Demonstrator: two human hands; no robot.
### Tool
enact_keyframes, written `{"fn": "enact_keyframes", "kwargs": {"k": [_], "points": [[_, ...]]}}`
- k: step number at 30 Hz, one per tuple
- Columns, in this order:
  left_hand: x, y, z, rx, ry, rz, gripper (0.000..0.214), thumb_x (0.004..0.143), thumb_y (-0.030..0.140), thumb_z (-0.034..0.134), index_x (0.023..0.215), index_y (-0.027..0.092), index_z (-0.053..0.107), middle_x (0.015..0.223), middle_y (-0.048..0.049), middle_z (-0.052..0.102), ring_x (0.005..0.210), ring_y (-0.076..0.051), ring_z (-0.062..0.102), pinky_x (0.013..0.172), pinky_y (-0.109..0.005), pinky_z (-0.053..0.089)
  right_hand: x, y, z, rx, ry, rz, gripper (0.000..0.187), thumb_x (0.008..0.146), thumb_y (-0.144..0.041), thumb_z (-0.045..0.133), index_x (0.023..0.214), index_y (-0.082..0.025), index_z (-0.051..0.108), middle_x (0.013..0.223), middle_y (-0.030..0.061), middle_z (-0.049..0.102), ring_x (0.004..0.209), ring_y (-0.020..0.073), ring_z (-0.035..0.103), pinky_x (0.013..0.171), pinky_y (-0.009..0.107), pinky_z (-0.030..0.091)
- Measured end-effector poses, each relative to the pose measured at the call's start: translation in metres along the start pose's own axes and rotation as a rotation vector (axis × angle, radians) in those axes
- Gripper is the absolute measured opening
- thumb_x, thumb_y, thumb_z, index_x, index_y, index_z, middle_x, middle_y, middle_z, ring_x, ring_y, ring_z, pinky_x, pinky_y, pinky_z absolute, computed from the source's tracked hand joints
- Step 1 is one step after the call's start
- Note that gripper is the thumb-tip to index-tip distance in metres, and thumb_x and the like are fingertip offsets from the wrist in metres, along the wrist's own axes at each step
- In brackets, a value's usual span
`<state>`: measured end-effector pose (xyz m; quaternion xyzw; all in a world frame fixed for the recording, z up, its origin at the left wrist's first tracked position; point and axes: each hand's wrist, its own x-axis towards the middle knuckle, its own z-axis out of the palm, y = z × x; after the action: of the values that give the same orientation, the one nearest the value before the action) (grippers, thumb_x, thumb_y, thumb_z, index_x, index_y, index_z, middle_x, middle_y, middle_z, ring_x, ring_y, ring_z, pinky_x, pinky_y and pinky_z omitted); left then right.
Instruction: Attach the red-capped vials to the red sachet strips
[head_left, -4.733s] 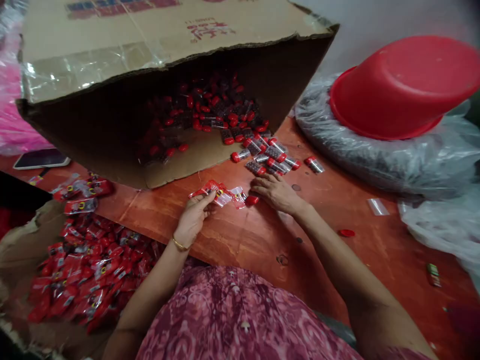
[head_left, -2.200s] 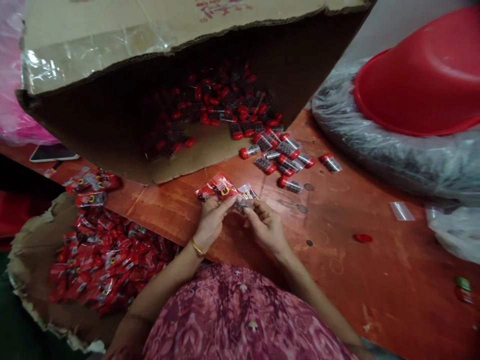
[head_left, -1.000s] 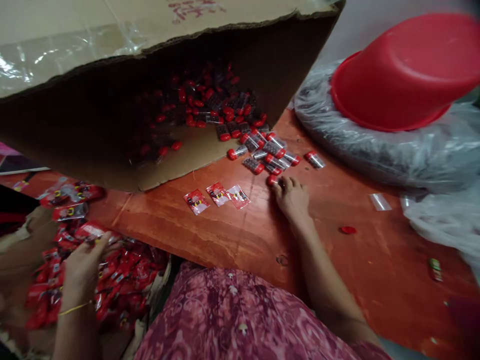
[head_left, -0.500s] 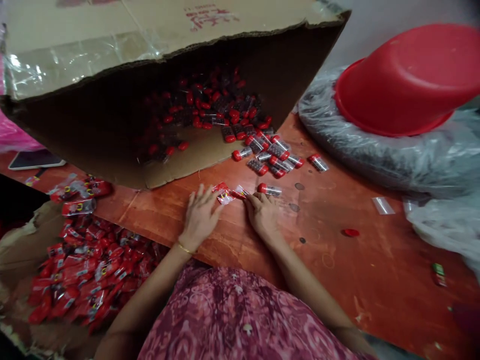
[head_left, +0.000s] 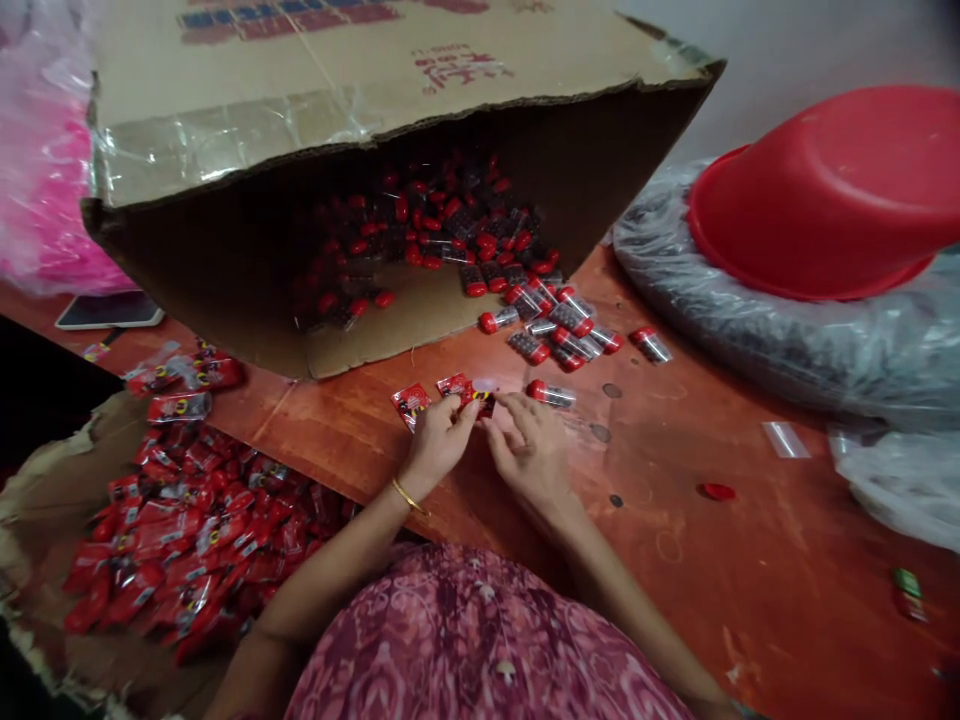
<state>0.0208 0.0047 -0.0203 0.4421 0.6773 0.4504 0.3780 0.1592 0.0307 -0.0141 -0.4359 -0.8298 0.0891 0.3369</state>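
On the reddish-brown table, against a pale wall: one cardboard box, on its side, mouth toward the person; red-capped tubes inside and spilling from it onto the tabletop. At right, one red tub, bottom up, on a plastic-wrapped bundle. At far left, one phone beside a pink bag. Below the table's left edge, one torn carton, heaped with red packets.

Left hand: wrist braceleted, reaching inward, thumb and forefinger pinched on one printed packet above the table. Two flat packets lie just beyond. Right hand: fingers bent, thumb apart from forefinger, close by the packet; contact cannot be told. A single tube lies just past it.
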Motion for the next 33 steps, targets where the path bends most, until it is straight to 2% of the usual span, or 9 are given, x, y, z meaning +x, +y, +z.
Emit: {"fn": "enact_keyframes", "kwargs": {"k": [4, 7, 10, 15, 17, 20, 25, 28, 33], "points": [[0.004, 0.016, -0.022, 0.32, -0.16, 0.212, 0.024, 0.08, 0.029, 0.051, 0.06, 0.019, 0.059, 0.048, 0.002, 0.049, 0.047, -0.012, 0.042, 0.052, -0.024, 0.03, 0.022, 0.012, -0.016, 0.125, -0.159, -0.052, 0.043, 0.085, -0.04, 0.048, 0.123, -0.018, 0.052, 0.117, 0.014, 0.06, 0.104, 0.0266, 0.056, 0.085, 0.043, 0.045], [0.001, 0.032, -0.03, 0.539, -0.307, 0.301, 0.019, 0.08, 0.019, 0.048, 0.072, 0.019, 0.066, 0.064, -0.0049, 0.064, 0.063, -0.018, 0.057, 0.063, -0.027, 0.04, 0.032, 0.018, -0.018, 0.205, -0.328, -0.176, 0.025, 0.087, -0.034, 0.048, 0.098, -0.02, 0.065, 0.089, 0.0088, 0.07, 0.079, 0.0231, 0.063, 0.07, 0.038, 0.049], [-0.001, 0.037, -0.031, 0.641, -0.336, 0.32, 0.022, 0.08, 0.017, 0.047, 0.081, 0.018, 0.068, 0.079, -0.0093, 0.069, 0.078, -0.022, 0.063, 0.076, -0.032, 0.044, 0.027, 0.02, -0.01, 0.289, -0.241, -0.26, 0.019, 0.086, -0.028, 0.051, 0.077, -0.024, 0.067, 0.068, 0.0046, 0.068, 0.059, 0.0215, 0.061, 0.053, 0.035, 0.047], [-0.006, 0.012, -0.021, 0.141, -0.097, 0.026, 0.034, 0.075, 0.041, 0.06, 0.097, 0.017, 0.066, 0.092, -0.0096, 0.071, 0.082, -0.021, 0.064, 0.074, -0.03, 0.047, 0.006, 0.018, 0.004, 0.433, 0.104, 0.032, 0.02, 0.084, -0.027, 0.051, 0.065, -0.029, 0.057, 0.046, -0.0022, 0.051, 0.036, 0.0167, 0.044, 0.032, 0.031, 0.031], [-0.014, 0.002, -0.008, -0.121, -0.18, -0.12, 0.041, 0.071, 0.048, 0.063, 0.091, 0.013, 0.067, 0.086, -0.0106, 0.071, 0.075, -0.02, 0.064, 0.069, -0.03, 0.048, 0.0, 0.013, 0.004, 0.476, 0.17, 0.183, 0.031, 0.084, -0.027, 0.05, 0.054, -0.027, 0.048, 0.04, -0.0036, 0.04, 0.033, 0.0154, 0.036, 0.032, 0.03, 0.026], [-0.027, -0.001, 0.014, -0.454, -0.283, -0.168, 0.044, 0.066, 0.051, 0.066, 0.086, 0.012, 0.067, 0.084, -0.0102, 0.07, 0.075, -0.018, 0.063, 0.07, -0.029, 0.047, -0.004, 0.006, 0.006, 0.549, 0.222, 0.343, 0.036, 0.084, -0.03, 0.05, 0.05, -0.024, 0.043, 0.044, -0.0031, 0.038, 0.04, 0.0142, 0.037, 0.039, 0.029, 0.03], [-0.029, 0.013, 0.03, -0.63, -0.027, -0.273, 0.039, 0.062, 0.048, 0.072, 0.078, 0.014, 0.065, 0.072, -0.0031, 0.067, 0.065, -0.012, 0.059, 0.061, -0.022, 0.045, -0.007, 0.001, 0.02, 0.618, 0.249, 0.505, 0.024, 0.082, -0.034, 0.048, 0.067, -0.02, 0.059, 0.056, -0.0018, 0.055, 0.051, 0.0129, 0.048, 0.05, 0.026, 0.041], [-0.021, 0.014, 0.029, -0.662, 0.029, -0.316, 0.038, 0.058, 0.047, 0.074, 0.072, 0.013, 0.065, 0.065, -0.0004, 0.065, 0.058, -0.01, 0.056, 0.056, -0.021, 0.043, -0.012, -0.004, 0.026, 0.691, 0.204, 0.537, 0.025, 0.082, -0.036, 0.049, 0.068, -0.018, 0.061, 0.057, -0.0011, 0.057, 0.052, 0.0125, 0.049, 0.05, 0.025, 0.042], [-0.011, 0.011, 0.015, -0.72, 0.099, -0.37, 0.039, 0.047, 0.045, 0.08, 0.063, 0.013, 0.063, 0.056, 0.0018, 0.063, 0.05, -0.007, 0.054, 0.052, -0.018, 0.043, -0.004, 0.02, 0.01, 0.489, 0.05, 0.378, 0.038, 0.091, -0.04, 0.033, 0.079, -0.018, 0.062, 0.071, 0.0035, 0.064, 0.066, 0.0163, 0.056, 0.062, 0.029, 0.046]]}}
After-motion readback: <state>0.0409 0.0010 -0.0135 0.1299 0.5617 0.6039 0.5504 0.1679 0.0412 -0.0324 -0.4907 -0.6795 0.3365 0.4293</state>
